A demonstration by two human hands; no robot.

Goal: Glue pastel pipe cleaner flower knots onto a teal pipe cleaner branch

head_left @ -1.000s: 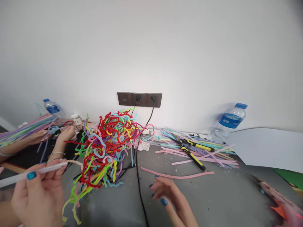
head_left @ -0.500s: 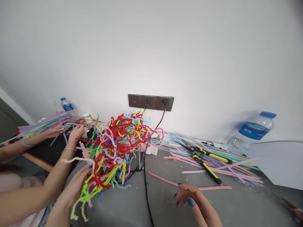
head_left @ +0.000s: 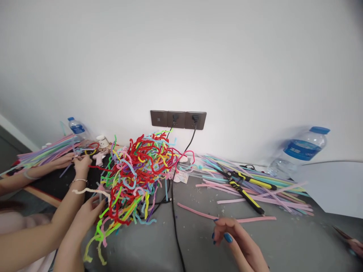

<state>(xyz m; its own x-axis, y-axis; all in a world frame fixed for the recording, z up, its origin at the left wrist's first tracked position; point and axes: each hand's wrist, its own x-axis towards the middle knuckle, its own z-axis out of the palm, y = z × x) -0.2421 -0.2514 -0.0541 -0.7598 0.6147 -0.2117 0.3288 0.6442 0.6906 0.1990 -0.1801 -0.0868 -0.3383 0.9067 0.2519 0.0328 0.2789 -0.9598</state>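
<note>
My left hand [head_left: 88,213] is at the left side of a big tangled pile of curled pipe cleaners [head_left: 141,166] in red, green, yellow, blue and pink. Its fingers are bent and apart beside a pale strand [head_left: 100,188]; the strands partly cover the fingertips. My right hand [head_left: 234,241], with blue nails, hovers over the grey table, open, thumb apart from the curled fingers. Just behind its fingertips lies a straight pink pipe cleaner [head_left: 195,211].
Yellow-black pliers [head_left: 245,187] rest on straight pastel pipe cleaners [head_left: 283,196]. A black cable [head_left: 173,211] crosses the table. Bottles [head_left: 304,145] [head_left: 78,128] stand by the wall. At left, a co-worker's hands [head_left: 81,164] work with pipe cleaners. Another hand [head_left: 356,245] holds scissors [head_left: 340,231].
My left hand's fingers have bent more at the pile's left side. My right hand stays nearly in place. The co-worker's hands have come closer together. The view has shifted slightly.
</note>
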